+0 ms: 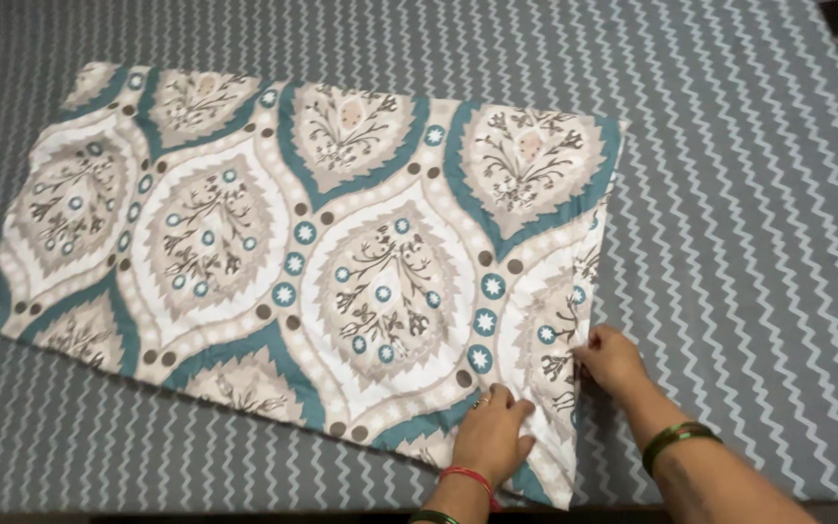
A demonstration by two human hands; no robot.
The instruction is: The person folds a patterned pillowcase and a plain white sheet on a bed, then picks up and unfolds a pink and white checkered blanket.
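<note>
The left hand (490,439) presses flat, fingers spread, on the near corner of the patterned pillowcase (293,243); the right hand (611,359) pinches its right edge. It lies spread on the grey zigzag bedsheet (749,194).

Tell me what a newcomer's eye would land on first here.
First, the large patterned cloth with teal, beige and white leaf shapes, spread flat across the grey zigzag bedsheet. Next, the two hands at its near right corner: the left hand presses flat on the cloth, and the right hand grips its right edge. Green bangles ring the right wrist.
</note>
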